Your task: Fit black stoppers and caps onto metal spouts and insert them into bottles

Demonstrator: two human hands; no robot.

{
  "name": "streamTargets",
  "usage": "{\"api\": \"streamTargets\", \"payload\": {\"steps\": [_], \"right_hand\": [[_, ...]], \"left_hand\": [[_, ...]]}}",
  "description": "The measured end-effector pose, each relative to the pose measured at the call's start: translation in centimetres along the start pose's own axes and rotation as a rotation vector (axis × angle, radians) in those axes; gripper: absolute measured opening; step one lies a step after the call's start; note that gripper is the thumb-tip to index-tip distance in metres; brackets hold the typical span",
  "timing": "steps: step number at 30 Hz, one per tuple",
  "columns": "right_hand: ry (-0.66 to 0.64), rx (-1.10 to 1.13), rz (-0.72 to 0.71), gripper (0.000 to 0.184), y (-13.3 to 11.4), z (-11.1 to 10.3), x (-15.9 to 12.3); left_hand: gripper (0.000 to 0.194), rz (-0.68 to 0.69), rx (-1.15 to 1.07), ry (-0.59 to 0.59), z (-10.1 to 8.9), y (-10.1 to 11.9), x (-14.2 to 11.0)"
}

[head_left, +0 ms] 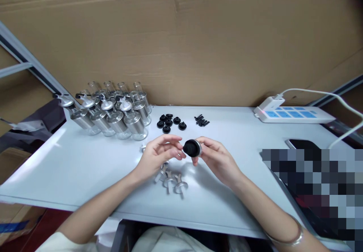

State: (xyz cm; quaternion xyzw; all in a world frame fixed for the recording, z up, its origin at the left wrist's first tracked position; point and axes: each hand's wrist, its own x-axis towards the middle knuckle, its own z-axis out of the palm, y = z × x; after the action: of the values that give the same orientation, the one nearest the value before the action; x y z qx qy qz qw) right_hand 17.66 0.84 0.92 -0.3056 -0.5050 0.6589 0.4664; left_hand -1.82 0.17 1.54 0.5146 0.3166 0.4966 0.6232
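Observation:
Between thumb and fingers, my right hand (218, 157) grips a pourer stopper (192, 148), its black rubber plug facing me and a silvery metal rim behind it. My left hand (160, 151) is curved just left of the plug, fingers apart; whether a fingertip touches it I cannot tell. Below my left hand lie several metal pourer spouts (180, 185), partly hidden by it. Beyond my hands are loose black rubber plugs (182, 125) and a small heap of short black pieces (202, 121).
Several glass bottles with metal sleeves (135, 122) stand at the left back, the front ones topped with pourers. A white power strip (297, 114) with a charger and cable sits at the right back, near a phone (303, 145). Cardboard (198, 44) walls the table's rear.

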Motion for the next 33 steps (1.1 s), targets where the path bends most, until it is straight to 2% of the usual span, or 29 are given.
{"api": "streamTargets", "payload": {"steps": [4,9,12,17,21,26,29,33], "right_hand": [[-0.065,0.133,0.135,0.028,-0.1,0.2,0.4],[-0.153,0.098,0.193,0.029,-0.2,0.5,0.3],[-0.155,0.040,0.189,0.031,0.0,0.4,0.2],[-0.104,-0.161,0.120,0.031,0.3,0.2,0.3],[-0.075,-0.351,0.043,0.033,0.3,0.4,0.2],[0.162,-0.645,-0.198,0.022,0.5,0.6,-0.3],[0.129,-0.688,-0.261,0.018,0.6,0.6,-0.5],[0.052,-0.675,-0.237,0.016,0.6,0.9,-0.5]], "left_hand": [[0.039,-0.138,-0.064,-0.041,-0.4,-0.6,0.3],[0.041,-0.207,-0.061,-0.059,-0.2,-0.6,0.2],[0.041,-0.224,-0.057,-0.071,0.0,-0.5,0.2],[0.039,-0.228,-0.057,-0.123,-0.2,-0.6,0.3],[0.039,-0.217,-0.052,-0.101,-0.3,-0.7,0.2],[0.043,-0.190,0.031,-0.037,-0.2,-1.1,0.1],[0.043,-0.157,0.104,0.028,-0.2,-1.3,0.0],[0.042,-0.163,0.145,0.012,-0.2,-1.4,0.0]]}}
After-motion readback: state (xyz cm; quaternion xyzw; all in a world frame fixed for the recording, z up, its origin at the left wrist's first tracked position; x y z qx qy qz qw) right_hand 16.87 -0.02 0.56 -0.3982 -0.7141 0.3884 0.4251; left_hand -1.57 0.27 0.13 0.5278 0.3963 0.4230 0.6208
